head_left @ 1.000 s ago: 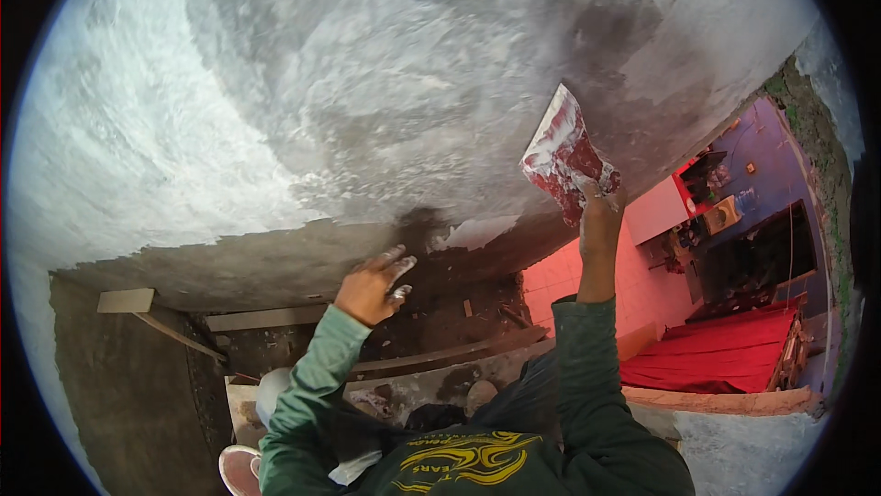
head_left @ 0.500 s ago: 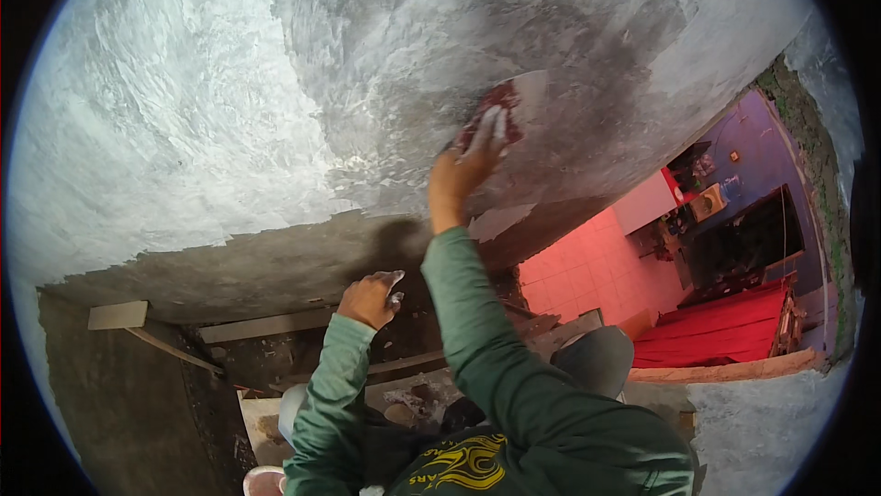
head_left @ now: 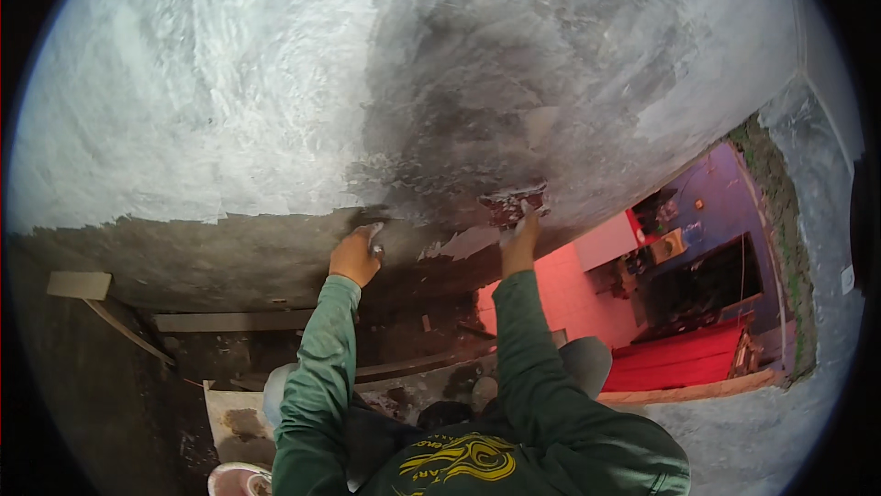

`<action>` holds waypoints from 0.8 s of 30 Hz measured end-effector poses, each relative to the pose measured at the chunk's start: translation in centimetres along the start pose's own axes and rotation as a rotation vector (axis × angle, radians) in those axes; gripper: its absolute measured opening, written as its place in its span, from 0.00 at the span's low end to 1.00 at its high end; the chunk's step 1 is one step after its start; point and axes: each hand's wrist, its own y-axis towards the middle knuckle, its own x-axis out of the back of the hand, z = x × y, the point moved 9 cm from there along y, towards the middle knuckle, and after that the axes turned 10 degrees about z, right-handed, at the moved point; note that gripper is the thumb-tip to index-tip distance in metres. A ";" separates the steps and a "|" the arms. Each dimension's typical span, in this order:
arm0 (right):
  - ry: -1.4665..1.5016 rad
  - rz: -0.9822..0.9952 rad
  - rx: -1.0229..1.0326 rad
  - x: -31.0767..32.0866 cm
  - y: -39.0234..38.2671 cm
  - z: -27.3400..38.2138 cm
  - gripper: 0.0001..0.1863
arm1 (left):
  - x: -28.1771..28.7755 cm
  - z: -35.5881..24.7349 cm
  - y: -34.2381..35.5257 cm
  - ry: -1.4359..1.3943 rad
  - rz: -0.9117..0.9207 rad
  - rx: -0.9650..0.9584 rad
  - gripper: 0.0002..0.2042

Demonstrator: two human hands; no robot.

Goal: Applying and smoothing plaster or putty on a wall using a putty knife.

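Observation:
A wall (head_left: 303,92) coated in pale grey plaster rises in front of me, with a darker bare band (head_left: 229,253) along its lower part. Against the wall, low and right of the middle, my right hand (head_left: 521,241) grips a flat reddish-brown scraper (head_left: 505,210) smeared with white paste. Its far edge lies on the wall surface. My left hand (head_left: 356,256) hovers near the bare band, its fingers curled and whitened with paste. Whether something small sits in that hand is hidden.
An opening on the right looks onto a pink tiled floor (head_left: 541,299) and a red cloth (head_left: 679,358). Boards (head_left: 234,322) lie along the wall's foot. A short plank (head_left: 81,285) stands at the left. A pinkish bucket (head_left: 237,480) is at the lower left.
My right hand has brought the scraper down the wall and slightly right. My left hand has risen a little toward the wall, and the whole view has shifted.

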 end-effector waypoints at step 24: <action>-0.955 0.634 0.635 -25.3 -14.8 8.9 0.21 | 4.1 -1.7 -4.8 0.123 -0.120 -0.086 0.18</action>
